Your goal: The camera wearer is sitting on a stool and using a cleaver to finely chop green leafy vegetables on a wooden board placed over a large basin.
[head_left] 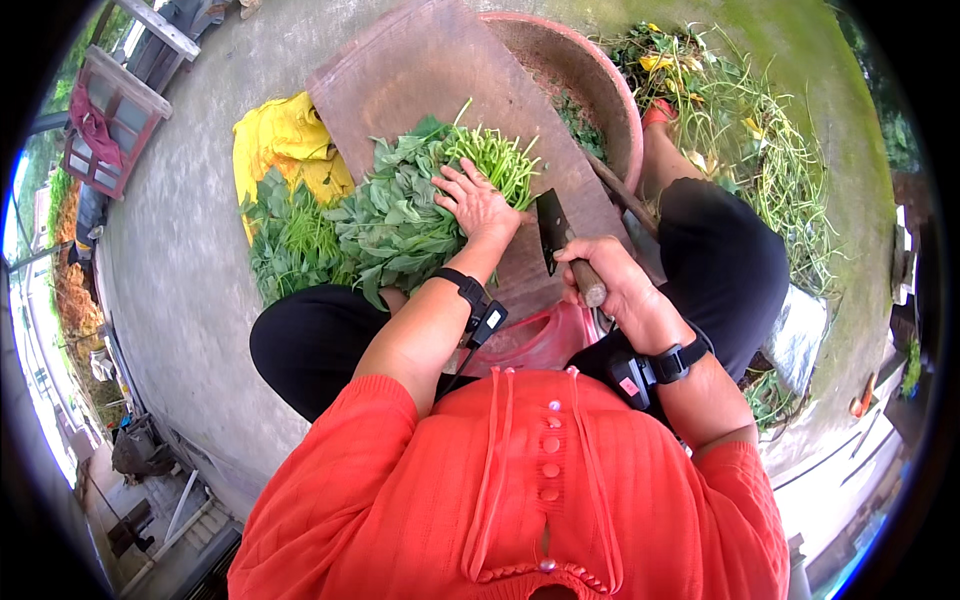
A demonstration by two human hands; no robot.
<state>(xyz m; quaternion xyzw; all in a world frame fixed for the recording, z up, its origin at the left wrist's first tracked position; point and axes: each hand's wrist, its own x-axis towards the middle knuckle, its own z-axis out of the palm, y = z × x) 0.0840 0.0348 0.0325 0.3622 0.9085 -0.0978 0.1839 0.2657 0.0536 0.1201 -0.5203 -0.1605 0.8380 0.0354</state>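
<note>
My left hand [478, 203] lies spread on a thick bunch of leafy greens [395, 215], fingers across the stems. The cut pale-green stem ends [500, 160] point to the right on a brown wooden board [430, 60]. My right hand [615, 275] is wrapped round the wooden handle of a cleaver [551, 225]. Its dark blade stands just right of the stems and my left hand, over the board. More greens [290, 245] lie at the left, partly on a yellow cloth or sack [290, 140].
A round reddish tub [625, 100] with chopped green bits stands behind the board's right side. Beyond my bent right leg, long vines [770, 170] are heaped on the mossy concrete. A pink plastic item [530, 340] lies between my legs. A wooden frame [115, 120] stands far left.
</note>
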